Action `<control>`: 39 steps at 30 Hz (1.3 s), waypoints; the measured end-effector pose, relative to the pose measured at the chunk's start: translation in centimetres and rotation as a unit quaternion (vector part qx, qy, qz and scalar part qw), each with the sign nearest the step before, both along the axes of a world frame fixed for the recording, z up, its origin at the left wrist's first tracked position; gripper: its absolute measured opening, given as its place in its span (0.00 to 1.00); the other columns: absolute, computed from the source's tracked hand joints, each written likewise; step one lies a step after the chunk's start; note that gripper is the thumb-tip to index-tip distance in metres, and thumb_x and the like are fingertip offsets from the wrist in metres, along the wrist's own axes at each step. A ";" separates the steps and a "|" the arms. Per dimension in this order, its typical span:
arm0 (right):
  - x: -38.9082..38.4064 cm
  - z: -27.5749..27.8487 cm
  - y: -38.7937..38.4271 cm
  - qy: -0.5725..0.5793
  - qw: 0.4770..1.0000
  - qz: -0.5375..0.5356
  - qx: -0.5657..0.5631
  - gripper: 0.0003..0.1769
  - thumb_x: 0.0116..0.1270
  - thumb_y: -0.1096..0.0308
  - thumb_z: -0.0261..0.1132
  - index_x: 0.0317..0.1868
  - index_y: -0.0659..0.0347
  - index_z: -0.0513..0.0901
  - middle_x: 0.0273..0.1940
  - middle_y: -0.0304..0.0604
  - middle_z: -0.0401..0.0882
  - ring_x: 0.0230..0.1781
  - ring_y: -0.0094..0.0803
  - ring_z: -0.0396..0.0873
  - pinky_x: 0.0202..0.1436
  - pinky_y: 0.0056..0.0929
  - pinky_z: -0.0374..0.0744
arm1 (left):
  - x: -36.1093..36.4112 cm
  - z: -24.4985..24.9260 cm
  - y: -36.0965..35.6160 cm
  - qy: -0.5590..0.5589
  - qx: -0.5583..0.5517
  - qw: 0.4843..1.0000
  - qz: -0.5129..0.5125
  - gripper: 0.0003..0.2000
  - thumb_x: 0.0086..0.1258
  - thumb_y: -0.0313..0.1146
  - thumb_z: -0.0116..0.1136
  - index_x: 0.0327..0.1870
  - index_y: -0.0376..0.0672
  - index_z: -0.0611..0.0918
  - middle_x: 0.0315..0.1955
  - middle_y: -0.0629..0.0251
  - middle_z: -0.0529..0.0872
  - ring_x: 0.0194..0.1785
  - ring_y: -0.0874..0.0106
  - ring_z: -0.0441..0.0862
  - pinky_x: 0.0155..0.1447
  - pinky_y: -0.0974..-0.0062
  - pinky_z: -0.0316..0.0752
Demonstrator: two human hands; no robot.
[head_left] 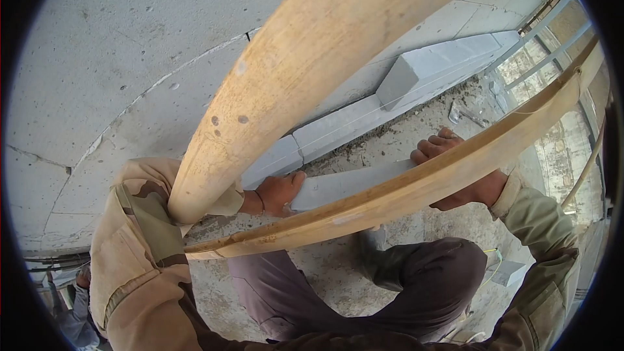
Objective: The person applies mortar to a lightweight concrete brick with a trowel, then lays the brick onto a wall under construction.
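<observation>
Squatting close to a row of blocks [344, 127] set along the foot of a wall [162, 39]. A loose grey block [354, 185] lies just alongside that row, on the side away from the wall, and both hands have it. Left hand [278, 192]: closed on the near end, thumb over the top; the other fingers are hidden, so how far they reach underneath I cannot tell. Right hand [473, 192]: curled about the far end, partly covered by split bamboo [390, 208]. One hand per end probably shares the weight and holds the block steady along its length. Whether its underside touches the ground, cannot tell.

Knees well apart on the near side of the row, boot [377, 261] planted; the wide stance likely leaves room for arms and block between. Thick bamboo pole [292, 71] slants across the view in front of the row; the left arm passes behind it, seemingly because the pole takes the straight path.

Another block [398, 83] sits on top of the row, borne by it. Metal tool [463, 115], perhaps a trowel, lies on the ground beside the row, near the right hand, presumably put there to be within reach.
</observation>
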State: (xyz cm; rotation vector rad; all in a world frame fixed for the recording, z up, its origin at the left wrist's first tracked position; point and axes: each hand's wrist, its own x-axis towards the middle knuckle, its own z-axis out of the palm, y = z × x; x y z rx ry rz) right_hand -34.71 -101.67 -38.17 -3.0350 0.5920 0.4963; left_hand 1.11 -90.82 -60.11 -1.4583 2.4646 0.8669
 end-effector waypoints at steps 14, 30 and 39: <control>-11.4 12.3 5.7 -0.041 0.961 -0.273 -0.029 0.47 0.21 0.68 0.83 0.52 0.65 0.79 0.45 0.52 0.80 0.47 0.54 0.79 0.64 0.47 0.65 | -6.4 15.6 -8.6 0.192 -0.177 0.931 -0.254 0.36 0.52 0.47 0.71 0.56 0.28 0.74 0.26 0.49 0.84 0.30 0.49 0.85 0.33 0.58 0.79; -21.7 20.5 -0.7 -0.064 0.961 -0.239 -0.126 0.66 0.28 0.70 0.84 0.76 0.62 0.65 0.72 0.57 0.70 0.74 0.58 0.65 0.79 0.50 0.62 | -7.7 29.4 -14.7 0.211 -0.191 0.934 -0.216 0.40 0.53 0.53 0.74 0.60 0.30 0.75 0.37 0.42 0.87 0.42 0.50 0.88 0.43 0.59 0.81; -20.4 15.2 -1.3 0.048 0.943 -0.327 -0.039 0.56 0.30 0.69 0.86 0.67 0.67 0.72 0.62 0.59 0.77 0.64 0.59 0.74 0.71 0.50 0.68 | -13.5 25.6 -16.7 0.094 -0.121 0.953 -0.262 0.40 0.51 0.52 0.75 0.59 0.30 0.73 0.34 0.42 0.86 0.40 0.48 0.87 0.41 0.58 0.80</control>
